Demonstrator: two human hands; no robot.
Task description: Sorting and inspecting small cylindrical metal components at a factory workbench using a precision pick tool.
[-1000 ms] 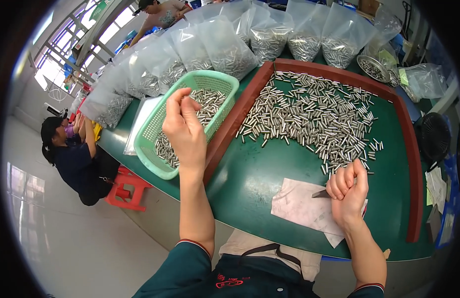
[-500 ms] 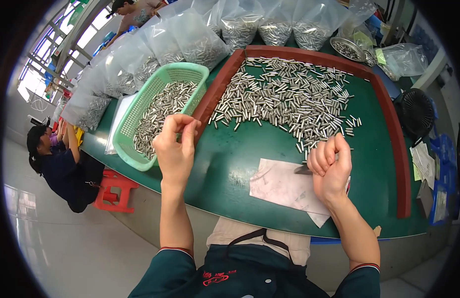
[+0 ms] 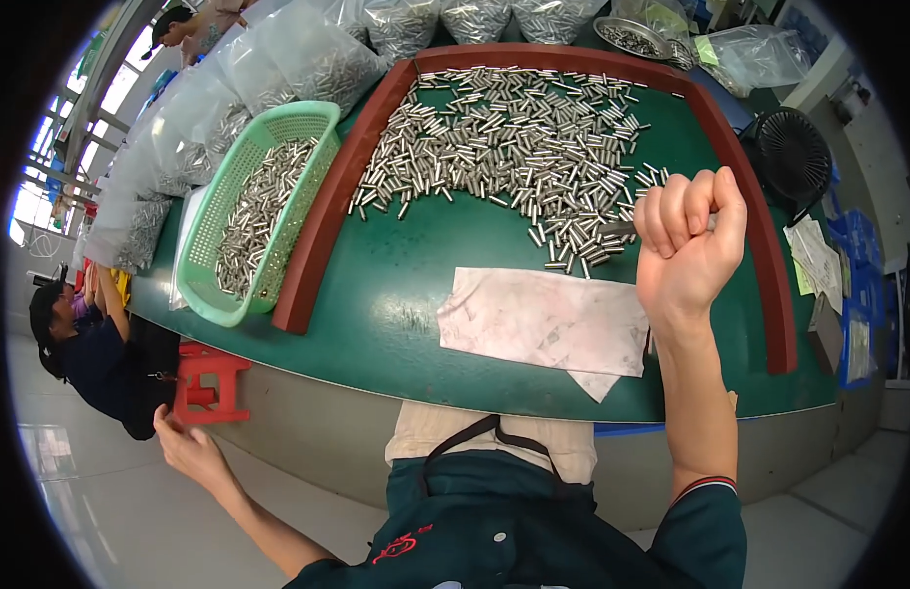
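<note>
My right hand (image 3: 692,245) is raised in a fist over the right part of the green table (image 3: 396,255). It grips a dark, flat, blade-like tool (image 3: 618,228); only its tip shows, toward the pins. Most of that tool is hidden by the fingers. Off the table's near left side, my left hand (image 3: 192,455) hangs above the floor, fingers partly stretched and apart, with nothing visible in it. Many short shiny metal pins (image 3: 504,147) are spread across the table's far half. A stained pale pink cloth (image 3: 543,314) lies on the near side, left of my right forearm.
Reddish-brown bars (image 3: 327,236) border the pins. A green perforated basket (image 3: 192,265) left of them holds more pins. Clear bags of pins (image 3: 401,29) line the back. A black fan (image 3: 789,157) stands at right. A person (image 3: 106,344) and red stool (image 3: 211,388) are at left.
My left hand has moved from beside the basket, where its fingers were pinched, down and left past the table edge. My right hand has risen, still closed on the tool. The view has shifted.
</note>
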